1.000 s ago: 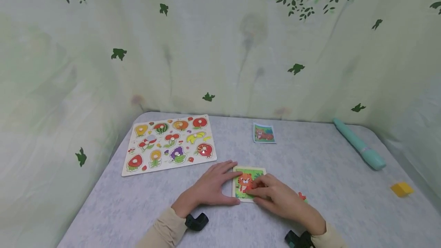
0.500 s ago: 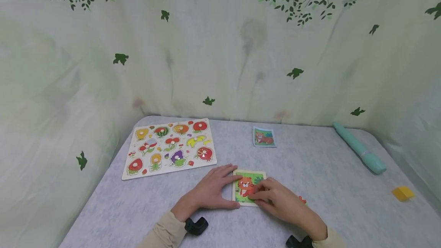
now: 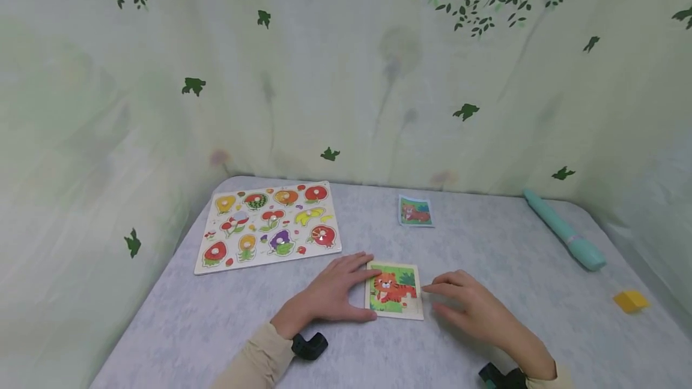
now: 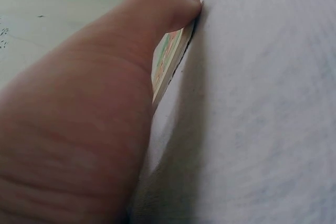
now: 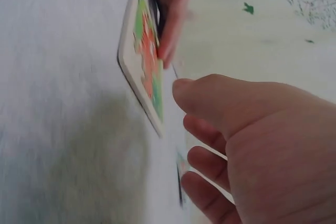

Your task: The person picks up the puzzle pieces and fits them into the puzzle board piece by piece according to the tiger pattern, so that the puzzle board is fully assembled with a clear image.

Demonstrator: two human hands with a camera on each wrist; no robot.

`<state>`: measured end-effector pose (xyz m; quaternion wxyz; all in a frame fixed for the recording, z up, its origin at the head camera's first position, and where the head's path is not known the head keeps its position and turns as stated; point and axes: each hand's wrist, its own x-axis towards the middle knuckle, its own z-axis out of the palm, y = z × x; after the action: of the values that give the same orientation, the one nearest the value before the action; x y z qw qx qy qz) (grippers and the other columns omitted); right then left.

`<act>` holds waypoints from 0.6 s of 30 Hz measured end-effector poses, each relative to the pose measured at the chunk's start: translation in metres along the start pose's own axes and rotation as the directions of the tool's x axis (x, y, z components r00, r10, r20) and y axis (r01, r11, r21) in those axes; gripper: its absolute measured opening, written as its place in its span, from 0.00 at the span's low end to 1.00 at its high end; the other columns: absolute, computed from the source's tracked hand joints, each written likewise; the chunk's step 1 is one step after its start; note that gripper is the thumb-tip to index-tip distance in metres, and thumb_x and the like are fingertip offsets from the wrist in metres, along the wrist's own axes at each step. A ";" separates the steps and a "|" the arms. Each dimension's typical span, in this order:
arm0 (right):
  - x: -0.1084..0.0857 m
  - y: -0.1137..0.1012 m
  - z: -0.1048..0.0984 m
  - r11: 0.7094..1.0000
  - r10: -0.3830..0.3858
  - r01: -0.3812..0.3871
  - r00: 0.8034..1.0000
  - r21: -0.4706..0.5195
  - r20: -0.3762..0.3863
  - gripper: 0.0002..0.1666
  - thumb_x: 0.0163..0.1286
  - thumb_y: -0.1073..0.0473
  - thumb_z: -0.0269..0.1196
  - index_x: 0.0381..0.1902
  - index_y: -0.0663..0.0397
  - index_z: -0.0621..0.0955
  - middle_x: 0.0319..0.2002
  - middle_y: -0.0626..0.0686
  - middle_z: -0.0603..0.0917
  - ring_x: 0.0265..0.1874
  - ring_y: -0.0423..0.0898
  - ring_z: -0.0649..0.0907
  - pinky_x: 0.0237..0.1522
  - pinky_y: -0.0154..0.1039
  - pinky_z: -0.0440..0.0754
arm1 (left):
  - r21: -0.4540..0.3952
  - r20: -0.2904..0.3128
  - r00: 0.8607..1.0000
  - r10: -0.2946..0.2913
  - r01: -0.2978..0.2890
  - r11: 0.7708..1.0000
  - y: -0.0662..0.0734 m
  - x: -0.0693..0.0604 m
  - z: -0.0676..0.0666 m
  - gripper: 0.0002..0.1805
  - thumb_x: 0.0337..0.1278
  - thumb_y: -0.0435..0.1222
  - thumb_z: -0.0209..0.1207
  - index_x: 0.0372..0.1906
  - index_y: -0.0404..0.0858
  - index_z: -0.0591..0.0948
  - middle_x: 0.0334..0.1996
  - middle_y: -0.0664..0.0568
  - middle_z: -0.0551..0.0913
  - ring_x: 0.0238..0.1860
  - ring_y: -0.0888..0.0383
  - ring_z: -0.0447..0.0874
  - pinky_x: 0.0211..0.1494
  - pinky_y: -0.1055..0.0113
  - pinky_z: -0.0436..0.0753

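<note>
A small tiger jigsaw puzzle [image 3: 391, 290] lies in its pale wooden tray [image 3: 413, 311], whose lower right part shows bare wood. My left hand [image 3: 337, 293] rests at the tray's left side, its fingers rather straight. One finger lies over the upper left edge and the thumb touches the lower left corner. To the right of the tray hovers my right hand [image 3: 470, 305], fingers loosely bent and holding nothing. In the right wrist view, a gap separates the right thumb [image 5: 197, 95] from the tray.
Behind the left hand lies a fruit peg board [image 3: 270, 227]. A small tiger picture card [image 3: 415, 212] lies at the back. On the right are a teal rolled, tube-like object [image 3: 564, 230] and a yellow block [image 3: 631, 301].
My right hand has let go of the puzzle and moved right, uncovering the tiger's striped body. It now covers the spot where a small red piece showed. The left hand stays put.
</note>
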<state>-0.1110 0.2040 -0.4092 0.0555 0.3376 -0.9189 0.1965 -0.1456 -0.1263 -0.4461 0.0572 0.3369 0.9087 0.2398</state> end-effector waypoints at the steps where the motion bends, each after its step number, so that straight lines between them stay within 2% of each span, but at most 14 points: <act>1: -0.003 0.003 -0.002 1.000 0.022 -0.022 1.000 -0.001 -0.001 0.22 0.63 0.58 0.76 0.55 0.39 0.88 0.49 0.42 0.83 0.48 0.43 0.80 0.43 0.38 0.86 | 0.000 0.002 1.000 0.003 -0.003 1.000 0.000 0.001 -0.001 0.46 0.54 0.67 0.65 0.77 0.57 0.70 0.82 0.56 0.58 0.82 0.54 0.51 0.82 0.46 0.57; 5: -0.015 0.017 -0.011 0.990 0.139 -0.139 0.990 -0.017 0.038 0.25 0.62 0.54 0.76 0.58 0.39 0.87 0.52 0.44 0.83 0.50 0.45 0.79 0.44 0.38 0.85 | 0.000 0.007 1.000 0.013 -0.013 1.000 -0.001 0.005 -0.002 0.47 0.54 0.67 0.66 0.78 0.55 0.69 0.82 0.56 0.57 0.83 0.54 0.51 0.82 0.47 0.56; 8: -0.023 0.026 -0.016 0.977 0.213 -0.211 0.974 -0.030 0.084 0.27 0.62 0.51 0.76 0.60 0.39 0.86 0.54 0.45 0.83 0.54 0.47 0.80 0.51 0.47 0.86 | -0.007 0.002 1.000 0.013 -0.013 1.000 -0.001 0.007 -0.002 0.48 0.53 0.66 0.66 0.78 0.54 0.68 0.82 0.56 0.57 0.82 0.55 0.51 0.82 0.47 0.56; 11: -0.033 0.035 -0.020 0.974 0.225 -0.225 0.967 -0.018 0.118 0.29 0.61 0.48 0.77 0.60 0.41 0.85 0.55 0.45 0.84 0.54 0.50 0.80 0.52 0.52 0.85 | -0.025 0.005 1.000 0.005 -0.005 1.000 0.000 0.005 -0.001 0.47 0.53 0.66 0.66 0.78 0.55 0.69 0.82 0.57 0.58 0.82 0.54 0.51 0.82 0.46 0.57; 15: -0.043 0.042 -0.021 0.975 0.219 -0.221 0.964 0.000 0.154 0.30 0.60 0.45 0.76 0.60 0.42 0.85 0.53 0.41 0.84 0.50 0.47 0.81 0.49 0.48 0.84 | -0.036 0.024 1.000 -0.017 0.018 0.999 0.000 0.002 0.001 0.47 0.53 0.68 0.65 0.78 0.57 0.68 0.82 0.59 0.57 0.82 0.55 0.51 0.81 0.45 0.57; 18: -0.046 0.045 -0.021 0.971 0.233 -0.240 0.958 0.022 0.165 0.28 0.61 0.43 0.76 0.59 0.39 0.85 0.50 0.35 0.83 0.48 0.41 0.81 0.49 0.43 0.84 | -0.019 0.012 1.000 -0.019 0.019 1.000 -0.001 0.002 0.000 0.47 0.53 0.68 0.65 0.78 0.57 0.68 0.82 0.58 0.57 0.82 0.55 0.51 0.81 0.46 0.58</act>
<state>-0.1055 0.2710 -0.4148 -0.0500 0.2414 -0.9497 0.1931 -0.1476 -0.1261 -0.4461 0.0680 0.3292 0.9091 0.2461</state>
